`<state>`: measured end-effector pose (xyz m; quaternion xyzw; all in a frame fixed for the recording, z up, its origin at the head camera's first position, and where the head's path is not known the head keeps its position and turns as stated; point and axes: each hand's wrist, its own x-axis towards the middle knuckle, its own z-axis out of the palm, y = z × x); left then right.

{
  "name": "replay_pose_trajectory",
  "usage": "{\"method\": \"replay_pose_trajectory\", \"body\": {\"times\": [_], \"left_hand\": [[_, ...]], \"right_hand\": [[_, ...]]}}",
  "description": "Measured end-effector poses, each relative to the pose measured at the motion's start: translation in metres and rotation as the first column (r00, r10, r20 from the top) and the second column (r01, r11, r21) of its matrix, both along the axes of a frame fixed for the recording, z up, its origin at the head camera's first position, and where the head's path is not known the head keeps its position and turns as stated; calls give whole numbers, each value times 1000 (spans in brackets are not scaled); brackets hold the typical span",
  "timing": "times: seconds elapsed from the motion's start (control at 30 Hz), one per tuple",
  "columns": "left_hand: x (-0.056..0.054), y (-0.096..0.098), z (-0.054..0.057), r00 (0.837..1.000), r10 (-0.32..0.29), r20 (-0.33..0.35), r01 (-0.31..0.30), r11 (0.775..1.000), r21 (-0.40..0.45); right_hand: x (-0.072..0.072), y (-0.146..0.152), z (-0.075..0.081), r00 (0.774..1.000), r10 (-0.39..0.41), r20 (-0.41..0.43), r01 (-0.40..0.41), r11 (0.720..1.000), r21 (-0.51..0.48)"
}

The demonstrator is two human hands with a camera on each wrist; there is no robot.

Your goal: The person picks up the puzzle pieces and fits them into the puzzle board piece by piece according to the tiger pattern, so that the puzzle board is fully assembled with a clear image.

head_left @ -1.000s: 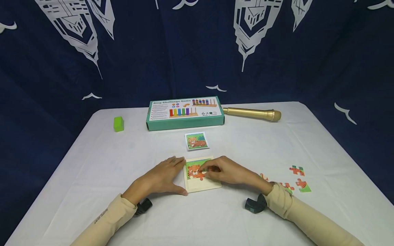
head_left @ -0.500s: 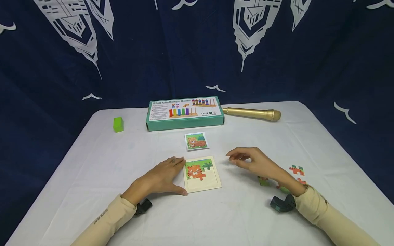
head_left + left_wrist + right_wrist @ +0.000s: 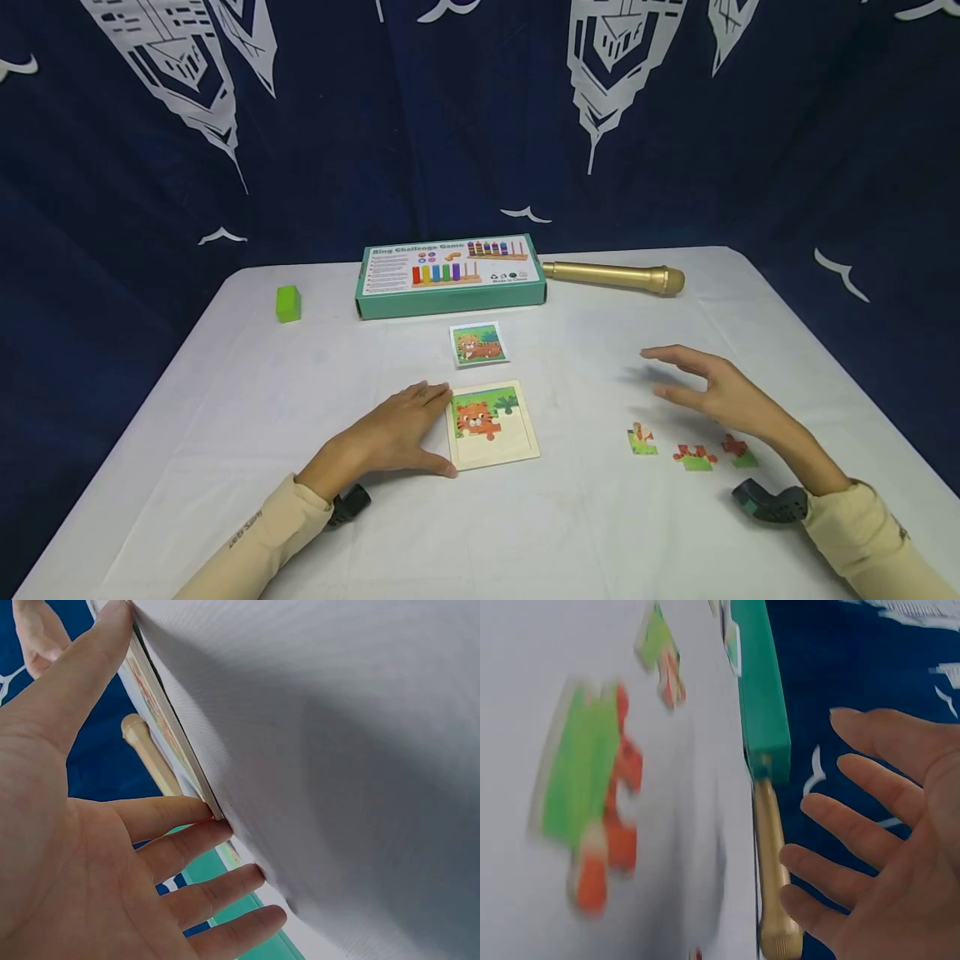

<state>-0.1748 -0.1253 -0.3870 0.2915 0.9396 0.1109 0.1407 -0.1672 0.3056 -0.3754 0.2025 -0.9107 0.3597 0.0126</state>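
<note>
While fingers [image 3: 435, 402] touch a puzzle [image 3: 512, 437], a box [image 3: 453, 302] reads "Ring Challenge Game".

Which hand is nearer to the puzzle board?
Left. The left hand touches the puzzle board at its left edge; the right hand is off to its right, near the loose pieces.

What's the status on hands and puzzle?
Left hand touching edge of puzzle board. Right hand empty, hovering near loose pieces. Puzzle board partly filled, no obstruction seen.
</note>
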Motion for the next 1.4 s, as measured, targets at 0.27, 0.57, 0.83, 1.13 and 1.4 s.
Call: {"method": "replay_pose_trajectory", "body": {"times": [0.27,0.57,0.83,1.13,1.4], "left_hand": [[0,0,1,1000,-3,-6,3,1000,4],[0,0,0,1000,5,4,-5,1000,1],[0,0,0,1000,1,8,-1,1000,4],[1,1,1,1000,1,7,-1,1000,0],[1,1,1,1000,5,5,-5,1000,-1]], "right_hand": [[9,46,-7,997,-58,53,57,998,9],[12,79,-21,992,-93,83,92,996,16],[14,84,-25,965,-190,178,158,970,182],[14,86,-32,985,-151,81,135,977,168],[14,83,-31,984,-161,74,146,974,171]]}}
